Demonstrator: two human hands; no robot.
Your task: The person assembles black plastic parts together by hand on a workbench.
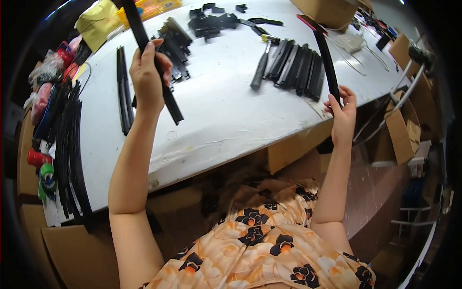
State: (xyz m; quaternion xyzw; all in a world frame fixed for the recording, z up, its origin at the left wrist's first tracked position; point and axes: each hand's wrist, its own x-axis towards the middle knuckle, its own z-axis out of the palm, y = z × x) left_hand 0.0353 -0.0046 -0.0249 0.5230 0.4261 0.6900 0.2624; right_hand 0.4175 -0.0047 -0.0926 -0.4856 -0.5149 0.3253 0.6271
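My left hand (pixel 148 79) is closed round a long black strip (pixel 136 26), held at a slant above the left part of the white table (pixel 216 115). The strip's upper end runs out of the picture at the top. Over the table's right edge, my right hand (pixel 343 108) pinches the lower end of another black strip (pixel 327 60), whose far end carries a red part (pixel 308 21). Beside that strip lies a row of short black strips (pixel 293 67) with a hammer-like tool (pixel 260 70) to its left. More black strips (pixel 173 43) are piled behind my left hand.
Small black pieces (pixel 211 24) are scattered at the back. Long black strips (pixel 72 154) lie along the table's left edge, and a few more (pixel 123 91) lie inward. A cardboard box (pixel 327 12) stands at the back right, near a white cable (pixel 358 62). Metal tubing (pixel 402 89) rises at right.
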